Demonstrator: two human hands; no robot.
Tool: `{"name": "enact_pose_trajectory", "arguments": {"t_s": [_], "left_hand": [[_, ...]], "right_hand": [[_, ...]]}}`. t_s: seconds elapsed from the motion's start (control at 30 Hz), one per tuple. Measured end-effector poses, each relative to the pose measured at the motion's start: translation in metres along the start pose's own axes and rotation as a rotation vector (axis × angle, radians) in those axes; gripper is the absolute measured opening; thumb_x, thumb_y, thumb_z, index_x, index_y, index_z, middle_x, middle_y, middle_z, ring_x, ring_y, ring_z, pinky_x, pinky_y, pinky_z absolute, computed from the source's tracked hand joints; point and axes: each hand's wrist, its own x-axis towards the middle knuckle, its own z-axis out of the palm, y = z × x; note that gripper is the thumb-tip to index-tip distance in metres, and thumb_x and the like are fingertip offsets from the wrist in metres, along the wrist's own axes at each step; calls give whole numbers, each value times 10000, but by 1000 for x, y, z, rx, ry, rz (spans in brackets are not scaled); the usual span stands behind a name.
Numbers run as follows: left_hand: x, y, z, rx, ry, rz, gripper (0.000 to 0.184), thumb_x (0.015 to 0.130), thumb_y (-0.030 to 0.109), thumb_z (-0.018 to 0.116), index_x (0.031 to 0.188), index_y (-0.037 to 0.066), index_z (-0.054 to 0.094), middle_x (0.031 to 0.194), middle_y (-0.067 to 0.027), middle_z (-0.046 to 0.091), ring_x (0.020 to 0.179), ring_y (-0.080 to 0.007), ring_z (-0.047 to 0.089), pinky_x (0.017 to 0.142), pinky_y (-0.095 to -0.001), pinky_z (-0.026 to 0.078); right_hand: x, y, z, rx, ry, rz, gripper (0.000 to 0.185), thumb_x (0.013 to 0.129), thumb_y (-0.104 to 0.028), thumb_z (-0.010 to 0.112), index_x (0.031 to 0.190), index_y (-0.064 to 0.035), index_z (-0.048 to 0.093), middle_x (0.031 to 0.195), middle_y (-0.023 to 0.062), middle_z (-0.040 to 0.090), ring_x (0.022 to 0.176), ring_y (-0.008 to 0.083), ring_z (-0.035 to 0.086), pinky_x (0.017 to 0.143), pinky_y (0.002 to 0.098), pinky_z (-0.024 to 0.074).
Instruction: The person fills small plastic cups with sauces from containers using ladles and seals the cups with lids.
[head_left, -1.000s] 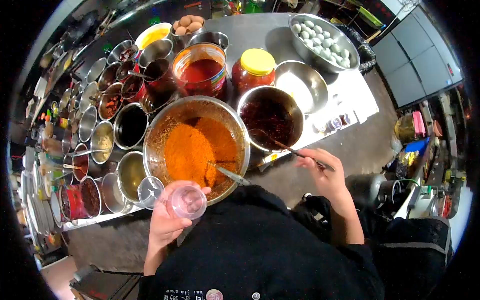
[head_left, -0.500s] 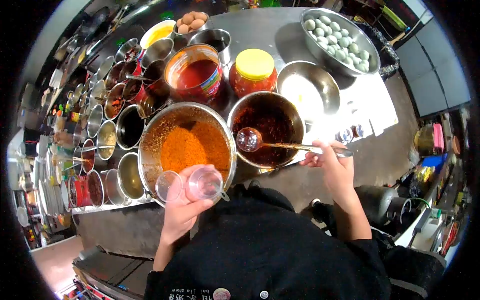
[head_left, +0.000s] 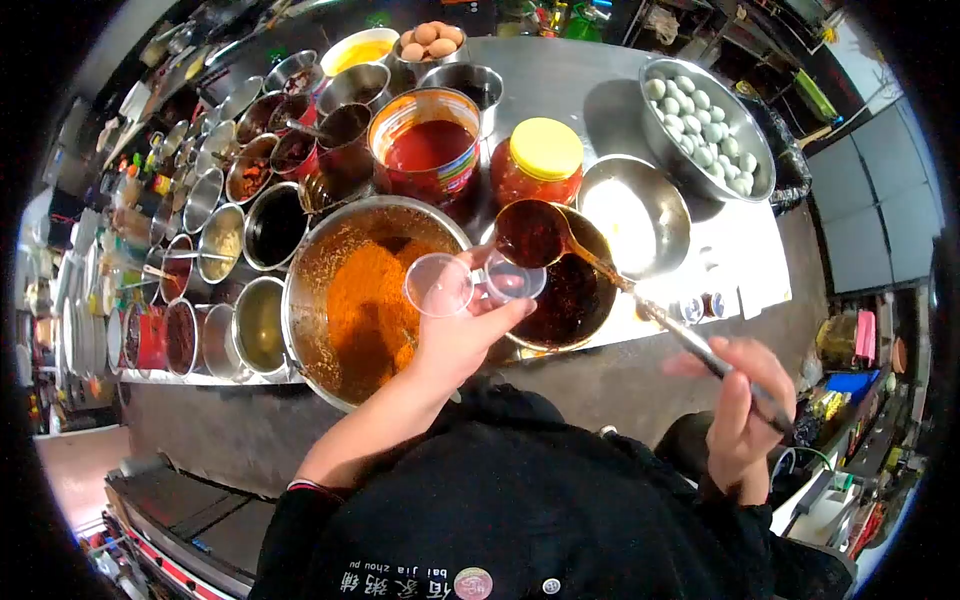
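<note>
Pinches a clear lid or cup (head_left: 439, 284) and a clear plastic cup (head_left: 516, 282) in bent fingers of the left hand (head_left: 455, 338), just bodyward of the loaded ladle (head_left: 652, 309) bowl; grips its down-right-slanting handle in the curled right hand (head_left: 748, 395), farther from that bowl.

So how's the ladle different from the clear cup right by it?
The ladle has a long handle, while the clear cup has none. The ladle carries dark red sauce; the cup shows none in the part we can see. The right hand holds the ladle; the left hand holds the cup. Both have round openings.
</note>
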Motion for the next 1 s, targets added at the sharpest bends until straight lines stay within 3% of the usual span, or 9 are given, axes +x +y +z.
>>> {"name": "enact_pose_trajectory", "arguments": {"t_s": [0.17,0.23,0.5,0.57,0.63,0.77,0.83,0.9,1.0], "left_hand": [[1,3,1,-135,-24,-11,580,731,-149,599,1232,-1,347,1070,-102,535,975,-169,563,842,-287,496],[1,3,0,-150,-20,10,576,731,-157,592,1225,7,344,1072,-106,540,969,-176,570,848,-294,495],[1,9,0,-108,-1,46,545,696,-166,625,1108,123,416,1040,-25,530,989,-150,557,854,-268,461],[2,9,-4,-82,-20,62,543,707,-166,614,1141,76,396,1083,-74,534,1011,-171,560,877,-292,466],[2,9,-6,-57,-38,77,546,718,-167,602,1174,29,377,1127,-123,539,1033,-192,562,900,-315,470],[1,12,-7,-67,-42,93,540,716,-164,603,1175,11,378,1122,-125,540,1025,-193,566,900,-317,473],[1,14,-7,-63,-55,86,539,717,-161,605,1175,6,376,1118,-124,541,1021,-195,568,899,-317,474],[0,18,-4,-84,-41,47,560,714,-158,611,1196,-12,365,1137,-122,531,1030,-200,563,909,-316,468],[-3,20,-3,-94,-26,71,586,714,-153,618,1220,-27,351,1159,-122,514,1059,-204,543,925,-314,456]], "right_hand": [[-11,-11,1,-132,-143,-118,200,873,-28,473,1058,16,535,895,217,637,772,270,640,673,330,518],[-14,-17,8,-93,-118,-93,254,939,-255,451,1052,-36,513,846,185,624,727,267,649,632,332,516],[-28,-19,20,-110,-135,-239,180,926,-145,463,1056,-24,494,928,205,610,756,305,644,655,374,528],[-29,-19,20,-98,-147,-228,174,933,-145,449,1059,-32,490,952,209,612,793,303,642,670,378,526],[-31,-17,16,-20,-214,-220,461,736,70,620,1166,-22,482,1026,199,548,878,368,623,712,395,533],[-31,-20,14,-46,-252,-209,444,755,68,608,1169,-19,473,1000,191,545,879,356,624,708,371,531],[-40,-10,18,24,-148,-129,351,826,29,563,1161,-15,468,1030,198,542,857,339,634,701,347,525],[-47,4,29,-104,-76,-117,270,972,-224,341,1128,-34,453,939,174,604,772,255,635,669,371,523],[-37,4,50,624,354,261,269,972,-201,349,1116,-7,469,904,131,581,726,187,608,636,295,516]]}}
